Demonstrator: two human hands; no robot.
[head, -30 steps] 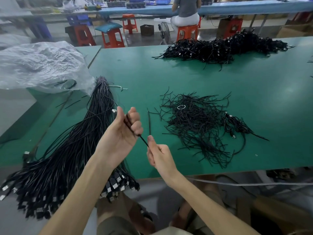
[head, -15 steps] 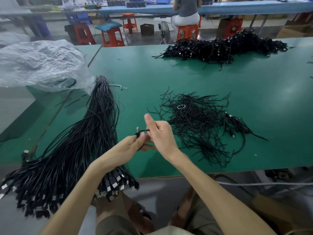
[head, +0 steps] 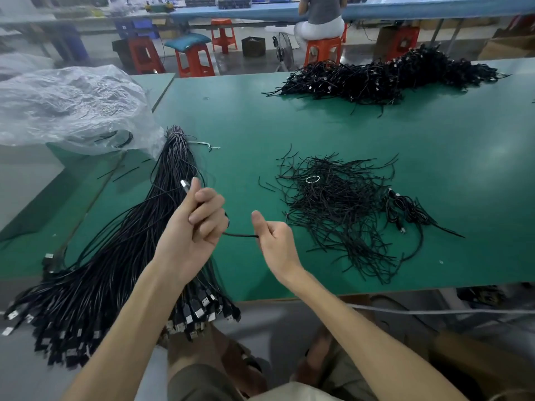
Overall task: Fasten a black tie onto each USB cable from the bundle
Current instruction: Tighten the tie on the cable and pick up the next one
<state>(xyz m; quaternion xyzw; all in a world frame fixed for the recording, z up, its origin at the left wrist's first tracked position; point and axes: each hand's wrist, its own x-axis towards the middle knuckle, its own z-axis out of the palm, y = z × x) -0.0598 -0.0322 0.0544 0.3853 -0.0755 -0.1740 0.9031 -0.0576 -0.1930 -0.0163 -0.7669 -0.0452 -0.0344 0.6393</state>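
Observation:
A thick bundle of black USB cables (head: 121, 256) lies on the left of the green table (head: 318, 125), its plug ends hanging over the near edge. My left hand (head: 192, 230) grips one USB cable above the bundle, and its silver plug (head: 184, 186) sticks up past my fingers. A black tie (head: 240, 235) runs taut from my left hand to my right hand (head: 275, 241), which pinches its other end. A loose heap of black ties (head: 338, 209) lies just right of my hands.
A big pile of black cables (head: 382, 78) sits at the far right of the table. A crumpled clear plastic bag (head: 72, 108) covers the left corner. A few cables (head: 405, 206) lie at the tie heap's right edge. Behind are red stools (head: 195, 60) and a seated person (head: 321, 13).
My hands were close together half a second ago. They have drawn apart: the left rose and moved left with the cable, the right moved right, and the tie is stretched between them.

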